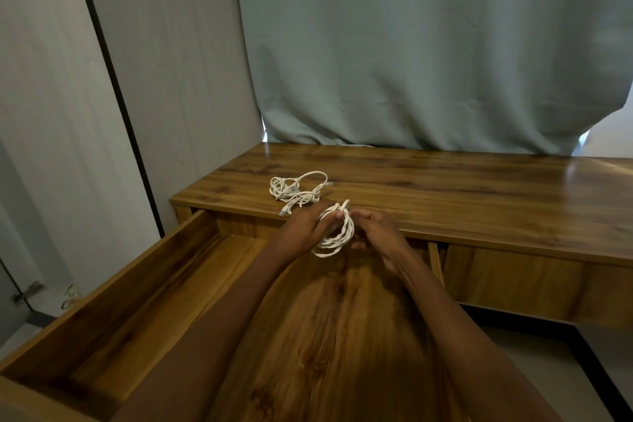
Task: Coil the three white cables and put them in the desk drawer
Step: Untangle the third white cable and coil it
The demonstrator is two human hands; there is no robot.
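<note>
Head view: over the open desk drawer [113,288], my left hand [301,233] grips a coiled white cable [337,233] with its fingers curled through the loops, while my right hand [375,233] pinches the coil's far side, apparently tucking the last turn. More white cable lies in a loose tangle [294,190] on the counter [462,192] just beyond. Next, I judge, comes lowering this coil into the drawer without letting it spring open, then coiling the tangle.

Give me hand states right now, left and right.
Left hand: closed, gripping the coiled white cable.
Right hand: fingers curled at the same coil, pinching its upper loop.
</note>
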